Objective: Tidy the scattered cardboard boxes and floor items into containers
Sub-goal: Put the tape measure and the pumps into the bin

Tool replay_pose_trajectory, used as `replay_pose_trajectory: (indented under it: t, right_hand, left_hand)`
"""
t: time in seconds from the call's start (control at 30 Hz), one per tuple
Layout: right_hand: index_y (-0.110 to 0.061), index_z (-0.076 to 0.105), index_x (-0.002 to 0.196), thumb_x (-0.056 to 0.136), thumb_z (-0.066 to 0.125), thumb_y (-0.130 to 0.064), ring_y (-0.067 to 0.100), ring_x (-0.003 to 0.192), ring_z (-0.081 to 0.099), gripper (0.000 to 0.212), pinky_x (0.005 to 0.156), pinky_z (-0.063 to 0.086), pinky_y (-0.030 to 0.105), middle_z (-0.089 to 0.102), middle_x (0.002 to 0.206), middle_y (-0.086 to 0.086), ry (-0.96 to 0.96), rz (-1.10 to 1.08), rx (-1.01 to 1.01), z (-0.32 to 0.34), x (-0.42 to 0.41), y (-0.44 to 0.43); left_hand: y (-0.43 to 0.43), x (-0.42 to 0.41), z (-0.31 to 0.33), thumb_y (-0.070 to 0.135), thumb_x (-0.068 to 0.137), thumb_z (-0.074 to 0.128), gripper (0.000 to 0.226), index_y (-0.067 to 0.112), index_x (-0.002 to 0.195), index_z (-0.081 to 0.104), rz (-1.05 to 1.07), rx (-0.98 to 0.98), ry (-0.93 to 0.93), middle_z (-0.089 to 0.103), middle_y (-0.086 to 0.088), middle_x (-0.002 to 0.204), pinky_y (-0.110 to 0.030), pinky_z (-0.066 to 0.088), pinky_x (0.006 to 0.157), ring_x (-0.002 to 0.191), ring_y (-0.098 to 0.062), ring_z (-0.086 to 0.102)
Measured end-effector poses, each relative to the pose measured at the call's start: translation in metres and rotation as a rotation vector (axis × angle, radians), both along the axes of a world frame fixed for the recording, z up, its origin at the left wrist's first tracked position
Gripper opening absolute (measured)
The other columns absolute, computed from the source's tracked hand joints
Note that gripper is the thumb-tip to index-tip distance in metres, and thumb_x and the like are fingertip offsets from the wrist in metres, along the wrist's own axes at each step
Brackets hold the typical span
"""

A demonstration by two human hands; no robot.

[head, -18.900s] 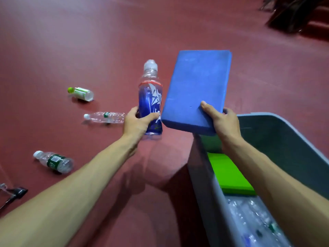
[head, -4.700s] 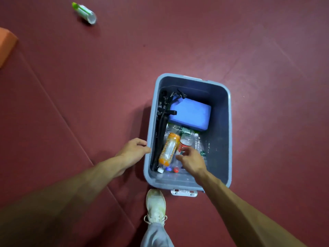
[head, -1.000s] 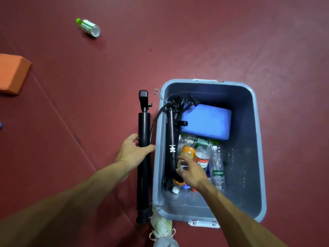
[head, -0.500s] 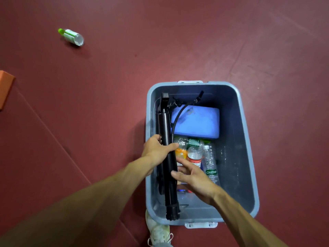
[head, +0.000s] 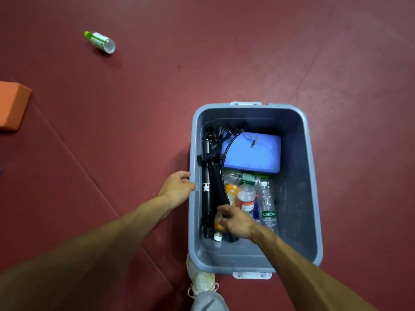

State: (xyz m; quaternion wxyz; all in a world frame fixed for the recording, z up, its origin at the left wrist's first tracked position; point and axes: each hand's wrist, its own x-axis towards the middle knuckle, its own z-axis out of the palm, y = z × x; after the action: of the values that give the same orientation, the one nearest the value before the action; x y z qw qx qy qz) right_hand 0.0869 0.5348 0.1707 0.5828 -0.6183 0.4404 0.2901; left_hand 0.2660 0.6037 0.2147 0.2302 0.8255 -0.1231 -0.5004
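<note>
Left hand [head: 177, 189] had its fingers curled on the left rim of the grey plastic storage bin [head: 296, 209], I'd guess just to steady it. Right hand [head: 235, 223] was down inside, fingers bent over the orange plastic bottle [head: 230, 193] beside the folded black tripod [head: 206, 194]. Couldn't tell if it actually gripped anything; probably nudging stuff flat. The green-capped clear bottle [head: 101, 41] and orange foam block [head: 12, 106] lay out on the floor, not binned yet.
</note>
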Motion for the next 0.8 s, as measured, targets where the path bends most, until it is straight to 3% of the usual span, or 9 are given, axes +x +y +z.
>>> replay_pose_trajectory:
  t: [0.07, 0.13, 0.2, 0.3, 0.43, 0.53, 0.6, 0.7, 0.8]
  right_hand:
    - [-0.015, 0.048, 0.137, 0.094, 0.054, -0.019, 0.019, 0.092, 0.065, 0.043, 0.078, 0.054, 0.03, 0.063, 0.116, 0.003, -0.005, 0.009, -0.045, 0.024, -0.001, -0.006]
    - [-0.013, 0.053, 0.131, 0.094, 0.054, -0.015, 0.019, 0.094, 0.065, 0.037, 0.081, 0.052, 0.029, 0.064, 0.114, 0.004, -0.019, 0.006, -0.112, 0.05, 0.002, -0.013]
    - [-0.013, 0.057, 0.126, 0.094, 0.052, -0.013, 0.024, 0.1, 0.065, 0.033, 0.085, 0.05, 0.029, 0.067, 0.114, 0.006, -0.028, 0.001, -0.18, 0.076, 0.011, -0.018]
    - [-0.014, 0.058, 0.124, 0.094, 0.05, -0.012, 0.018, 0.091, 0.062, 0.031, 0.082, 0.05, 0.027, 0.065, 0.108, 0.002, -0.073, 0.0, -0.258, 0.111, 0.036, -0.022]
    - [-0.016, 0.058, 0.123, 0.094, 0.05, -0.015, 0.012, 0.079, 0.058, 0.03, 0.067, 0.044, 0.015, 0.066, 0.11, 0.002, -0.124, 0.045, -0.347, 0.144, 0.089, -0.012]
    - [-0.016, 0.054, 0.127, 0.091, 0.052, -0.017, 0.02, 0.099, 0.062, 0.036, 0.079, 0.038, 0.019, 0.068, 0.113, 0.005, -0.135, 0.08, -0.384, 0.156, 0.142, 0.002]
    - [-0.015, 0.044, 0.134, 0.09, 0.055, -0.02, 0.024, 0.111, 0.06, 0.046, 0.087, 0.04, 0.024, 0.066, 0.117, 0.005, -0.13, 0.124, -0.378, 0.163, 0.182, 0.018]
    - [-0.011, 0.033, 0.141, 0.09, 0.056, -0.02, 0.026, 0.117, 0.057, 0.057, 0.097, 0.041, 0.028, 0.064, 0.122, 0.007, -0.118, 0.255, -0.342, 0.174, 0.251, 0.055]
    - [-0.012, 0.034, 0.143, 0.09, 0.055, -0.022, 0.027, 0.118, 0.056, 0.058, 0.1, 0.042, 0.033, 0.062, 0.125, 0.006, -0.136, 0.386, -0.339, 0.186, 0.334, 0.104]
  left_hand:
    - [0.002, 0.006, 0.024, 0.012, 0.087, 0.058, 0.04, 0.013, 0.127, 0.056, 0.003, -0.004, -0.013, 0.068, -0.002, 0.105, -0.023, 0.041, 0.086, 0.098, -0.017, 0.061]
    - [0.003, 0.013, 0.048, 0.013, 0.086, 0.058, 0.036, 0.015, 0.122, 0.059, 0.008, -0.011, -0.024, 0.068, -0.004, 0.109, -0.023, 0.043, 0.086, 0.093, -0.015, 0.061]
    - [0.005, 0.023, 0.069, 0.014, 0.084, 0.059, 0.034, 0.018, 0.118, 0.062, 0.029, -0.037, -0.033, 0.069, -0.003, 0.103, -0.028, 0.046, 0.087, 0.089, -0.017, 0.063]
    - [0.013, 0.043, 0.097, 0.015, 0.083, 0.06, 0.031, 0.019, 0.114, 0.063, 0.052, -0.082, -0.041, 0.063, 0.007, 0.084, -0.029, 0.047, 0.086, 0.098, -0.021, 0.066]
    - [0.04, 0.08, 0.129, 0.012, 0.084, 0.06, 0.026, 0.018, 0.109, 0.064, 0.09, -0.138, -0.084, 0.06, 0.007, 0.076, -0.025, 0.046, 0.085, 0.091, -0.018, 0.063]
    - [0.07, 0.119, 0.145, 0.01, 0.086, 0.059, 0.025, 0.018, 0.109, 0.063, 0.124, -0.159, -0.117, 0.059, 0.003, 0.078, -0.017, 0.041, 0.07, 0.084, -0.015, 0.057]
    - [0.099, 0.152, 0.153, 0.01, 0.086, 0.059, 0.025, 0.018, 0.109, 0.064, 0.165, -0.158, -0.137, 0.057, 0.005, 0.075, -0.016, 0.04, 0.067, 0.082, -0.014, 0.056]
    - [0.15, 0.215, 0.168, 0.013, 0.086, 0.059, 0.022, 0.022, 0.106, 0.063, 0.201, -0.146, -0.168, 0.059, 0.005, 0.079, -0.015, 0.039, 0.068, 0.083, -0.013, 0.055]
    - [0.216, 0.289, 0.183, 0.014, 0.087, 0.06, 0.02, 0.023, 0.104, 0.062, 0.257, -0.135, -0.215, 0.061, 0.004, 0.086, -0.012, 0.038, 0.068, 0.085, -0.011, 0.056]
